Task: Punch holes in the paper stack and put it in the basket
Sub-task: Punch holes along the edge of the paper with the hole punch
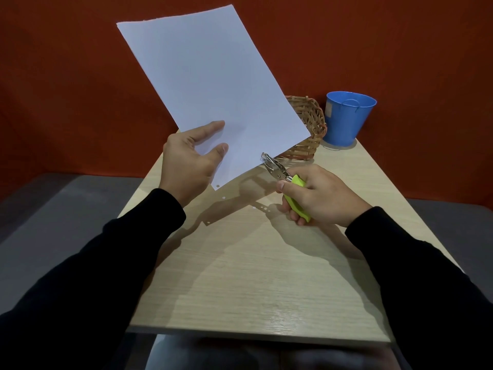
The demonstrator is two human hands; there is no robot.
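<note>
Paper stack (213, 84) held above table (253, 276), pinched by left hand (186, 166) at lower edge. Hole punch (286, 182) gripped by right hand (317, 196), fingers curled round handles, head at stack's 5 o'clock edge. Basket (309, 124) at 2 o'clock.

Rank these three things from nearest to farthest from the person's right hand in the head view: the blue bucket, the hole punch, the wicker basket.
1. Hole punch: gripped in the right hand itself, its metal head at the paper's lower edge.
2. Wicker basket: beyond the hand, partly behind the paper.
3. Blue bucket: farthest, at the table's far right corner, right of the basket.
</note>
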